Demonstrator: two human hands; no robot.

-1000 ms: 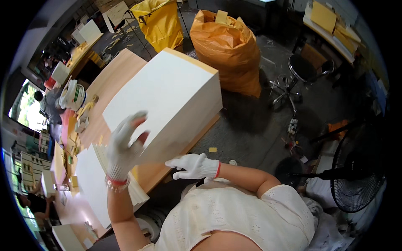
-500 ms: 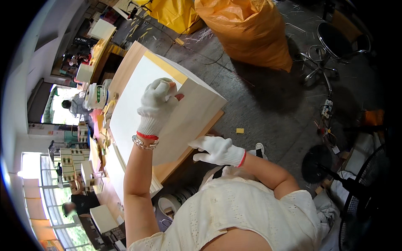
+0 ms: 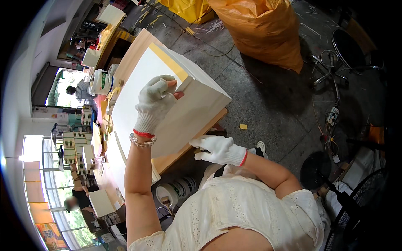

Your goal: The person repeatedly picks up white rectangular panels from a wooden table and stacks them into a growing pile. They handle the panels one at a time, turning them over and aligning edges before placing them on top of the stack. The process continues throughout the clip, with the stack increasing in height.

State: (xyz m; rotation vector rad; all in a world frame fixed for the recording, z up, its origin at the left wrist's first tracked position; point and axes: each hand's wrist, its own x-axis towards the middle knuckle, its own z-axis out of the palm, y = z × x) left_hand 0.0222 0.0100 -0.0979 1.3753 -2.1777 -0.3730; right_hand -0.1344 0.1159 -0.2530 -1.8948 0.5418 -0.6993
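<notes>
A stack of large white sheets (image 3: 134, 92) lies on a wooden table, with a yellow strip (image 3: 167, 60) along its far edge. My left hand (image 3: 157, 96), in a white knit glove with bare fingertips showing, is over the stack's right edge. Its thumb and fingers are pinched on the edge of the top sheet near the corner. Closer to my body, my right hand (image 3: 220, 149), also gloved, hovers beside the table's near edge. Its fingers are stretched out and hold nothing.
A big orange sack (image 3: 261, 33) and a yellow sack (image 3: 188, 8) stand on the floor beyond the table. At right are a round stool (image 3: 347, 48) and a black fan (image 3: 356, 209). White buckets (image 3: 167, 195) sit below the near edge. Other people work at left.
The view has shifted a little, so the table and sacks sit further right. My left hand has slid slightly back toward me along the sheet's edge. My right hand has barely moved.
</notes>
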